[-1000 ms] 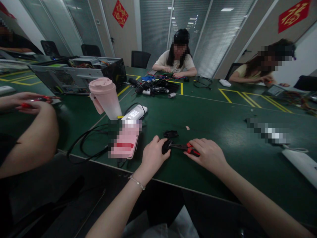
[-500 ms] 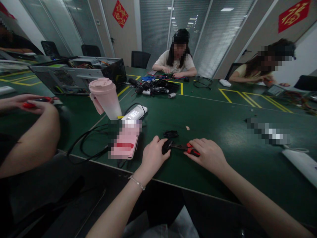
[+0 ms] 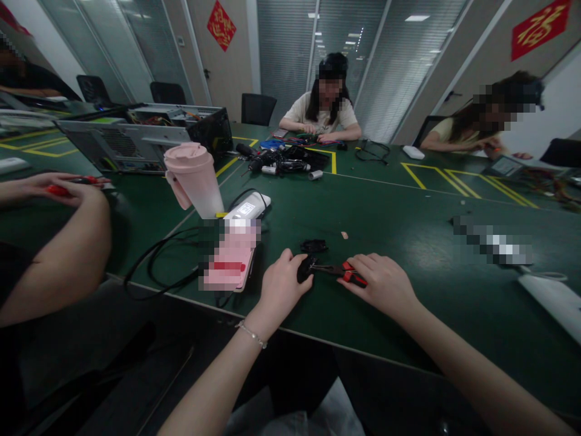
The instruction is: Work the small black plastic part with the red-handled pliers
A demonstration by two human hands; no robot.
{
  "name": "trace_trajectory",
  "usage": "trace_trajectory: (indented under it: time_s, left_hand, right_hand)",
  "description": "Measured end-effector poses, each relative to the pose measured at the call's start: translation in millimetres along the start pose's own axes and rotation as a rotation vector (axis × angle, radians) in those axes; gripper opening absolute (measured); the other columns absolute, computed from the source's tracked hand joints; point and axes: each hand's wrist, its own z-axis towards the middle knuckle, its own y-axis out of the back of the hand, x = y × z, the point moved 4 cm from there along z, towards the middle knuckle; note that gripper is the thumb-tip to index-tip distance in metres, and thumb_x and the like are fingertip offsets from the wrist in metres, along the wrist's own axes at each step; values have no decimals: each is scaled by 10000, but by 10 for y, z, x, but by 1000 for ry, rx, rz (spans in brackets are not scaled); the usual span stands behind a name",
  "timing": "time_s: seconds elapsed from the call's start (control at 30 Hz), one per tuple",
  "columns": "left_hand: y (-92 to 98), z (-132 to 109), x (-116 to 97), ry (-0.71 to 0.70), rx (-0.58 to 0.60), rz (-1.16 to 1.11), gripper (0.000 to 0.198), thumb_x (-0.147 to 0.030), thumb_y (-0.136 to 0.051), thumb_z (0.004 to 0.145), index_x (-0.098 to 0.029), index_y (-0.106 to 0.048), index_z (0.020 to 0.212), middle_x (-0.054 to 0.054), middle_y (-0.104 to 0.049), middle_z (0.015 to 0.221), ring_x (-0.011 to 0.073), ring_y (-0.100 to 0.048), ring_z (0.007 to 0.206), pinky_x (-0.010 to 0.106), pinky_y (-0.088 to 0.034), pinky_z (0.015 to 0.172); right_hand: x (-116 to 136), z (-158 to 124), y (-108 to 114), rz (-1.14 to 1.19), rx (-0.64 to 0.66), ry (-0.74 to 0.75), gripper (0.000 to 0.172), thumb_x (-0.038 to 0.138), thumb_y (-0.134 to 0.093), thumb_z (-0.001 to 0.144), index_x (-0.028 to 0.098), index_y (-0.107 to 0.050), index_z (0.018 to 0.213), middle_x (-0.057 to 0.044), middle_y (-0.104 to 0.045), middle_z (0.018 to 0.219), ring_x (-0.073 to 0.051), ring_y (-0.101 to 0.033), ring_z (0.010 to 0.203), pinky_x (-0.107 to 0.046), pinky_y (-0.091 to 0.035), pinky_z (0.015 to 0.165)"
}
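My left hand [image 3: 285,282] is closed around a small black plastic part [image 3: 305,268], thumb and fingers on either side of it. In my right hand [image 3: 385,281] are needle-nose pliers [image 3: 333,270] with red and black handles, pointing left. Their jaws reach the black part's right side; whether they grip anything there is too small to tell. A second black plastic piece [image 3: 314,245] lies on the green table just beyond my left hand.
Left of my hands lie a pink phone [image 3: 229,257], a white power bank [image 3: 247,208] and black cable, with a pink tumbler [image 3: 194,178] behind. An open computer case [image 3: 127,145] stands farther left. A co-worker's arm [image 3: 68,242] reaches in at left. A tan scrap [image 3: 344,235] lies ahead.
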Motion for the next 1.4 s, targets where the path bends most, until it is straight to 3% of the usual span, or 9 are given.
trace_trajectory:
  time_s: [0.3, 1.07, 1.4]
  left_hand:
    - [12, 0, -4, 9, 10, -3, 400, -382, -552, 777, -251, -517, 1153, 19, -487, 941, 148, -558, 750, 240, -429, 629]
    - [1, 1, -2, -6, -8, 1, 401, -373, -557, 773, -255, -515, 1154, 15, -485, 936, 143, -556, 737, 241, -433, 627]
    - [12, 4, -5, 0, 0, 6, 404, -374, -557, 774, -252, -517, 1157, 16, -484, 930, 144, -558, 729, 243, -441, 618]
  right_hand:
    - [-21, -1, -40, 70, 57, -45, 422, 524, -452, 799, 150, -615, 906, -77, -637, 862, -167, -539, 719, -288, -386, 628]
    - [-4, 3, 4, 21, 1, 0, 392, 487, -464, 805, 143, -622, 907, -92, -639, 878, -175, -536, 738, -292, -378, 645]
    - [-20, 5, -30, 71, 37, -30, 414, 516, -454, 800, 153, -622, 905, -89, -642, 865, -166, -547, 721, -288, -389, 622]
